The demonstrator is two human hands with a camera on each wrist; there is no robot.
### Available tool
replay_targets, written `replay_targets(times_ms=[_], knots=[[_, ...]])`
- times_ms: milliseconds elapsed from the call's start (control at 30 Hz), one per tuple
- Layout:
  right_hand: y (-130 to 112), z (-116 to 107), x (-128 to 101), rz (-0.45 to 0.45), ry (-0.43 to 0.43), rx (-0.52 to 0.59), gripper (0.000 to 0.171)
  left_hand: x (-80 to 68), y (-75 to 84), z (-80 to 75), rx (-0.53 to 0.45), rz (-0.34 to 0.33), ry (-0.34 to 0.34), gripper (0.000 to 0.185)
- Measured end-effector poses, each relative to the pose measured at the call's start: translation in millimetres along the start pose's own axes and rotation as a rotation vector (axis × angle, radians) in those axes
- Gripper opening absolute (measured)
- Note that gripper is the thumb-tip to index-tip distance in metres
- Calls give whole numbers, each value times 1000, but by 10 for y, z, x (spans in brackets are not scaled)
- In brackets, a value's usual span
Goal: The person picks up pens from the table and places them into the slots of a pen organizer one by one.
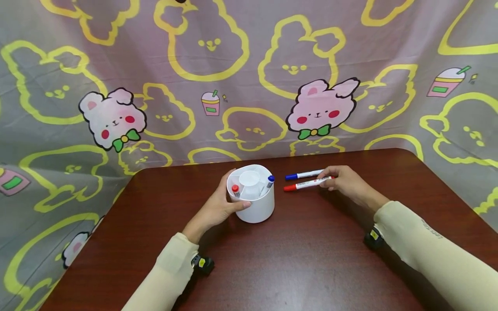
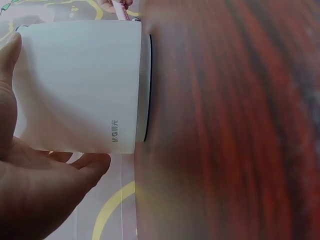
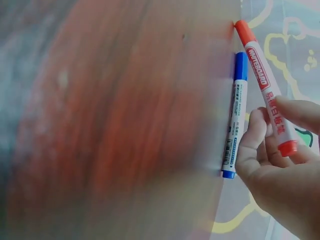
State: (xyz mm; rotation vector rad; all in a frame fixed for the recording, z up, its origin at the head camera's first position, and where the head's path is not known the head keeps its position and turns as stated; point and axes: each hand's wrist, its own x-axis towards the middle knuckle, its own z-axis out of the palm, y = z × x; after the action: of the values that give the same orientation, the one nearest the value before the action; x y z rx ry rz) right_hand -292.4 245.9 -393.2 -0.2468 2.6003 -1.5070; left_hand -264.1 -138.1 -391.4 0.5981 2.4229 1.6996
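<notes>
Marker with a red cap point(image 3: 259, 67) is over the far right part of the brown table point(image 1: 272, 263), its white barrel pinched between thumb and fingers of the right hand point(image 1: 346, 181). A blue-capped marker point(image 1: 305, 175) lies just beyond it. Leftward, the left hand point(image 1: 217, 203) grips the side of a white pen holder point(image 1: 257, 211); a red-ended pen point(image 1: 235, 189) and a blue-ended pen point(image 1: 270, 181) stand inside. Behind hangs a cartoon-patterned cloth point(image 1: 249, 97).

Passage lies over the wooden tabletop point(image 1: 288, 259) before the white pen holder point(image 1: 258, 211) and between it and the red whiteboard marker point(image 1: 305, 184). Obstacles: the person's left hand point(image 1: 218, 205) at the holder's left side, the blue whiteboard marker point(image 1: 305, 175) beyond the red one, the cartoon-print curtain point(image 1: 249, 56) behind.
</notes>
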Motion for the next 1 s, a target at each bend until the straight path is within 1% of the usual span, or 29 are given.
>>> replay_targets(times_ms=[100, 233, 300, 467, 567, 833, 900, 1000], knots=[[-12, 6, 10, 6, -1, 92, 28, -4, 2, -12, -2, 12, -2, 104], [-30, 13, 28, 12, -3, 217, 33, -15, -1, -29, 17, 7, -4, 104], [-50, 15, 31, 15, -4, 261, 35, -15, -11, -36, 13, 5, -8, 103], [-139, 18, 22, 18, 8, 304, 36, -7, -33, -50, -44, 23, -30, 99], [-192, 13, 15, 11, 24, 314, 35, -14, -30, -61, -57, 29, -31, 98], [-342, -12, 1, -38, 65, 356, 22, -30, -22, -83, -51, 22, -29, 97], [-389, -13, -4, -61, 71, 380, 18, -35, -17, -89, -57, 19, -28, 96], [-453, -16, -13, -93, 79, 444, 15, -44, -13, -105, -38, 16, -29, 94]])
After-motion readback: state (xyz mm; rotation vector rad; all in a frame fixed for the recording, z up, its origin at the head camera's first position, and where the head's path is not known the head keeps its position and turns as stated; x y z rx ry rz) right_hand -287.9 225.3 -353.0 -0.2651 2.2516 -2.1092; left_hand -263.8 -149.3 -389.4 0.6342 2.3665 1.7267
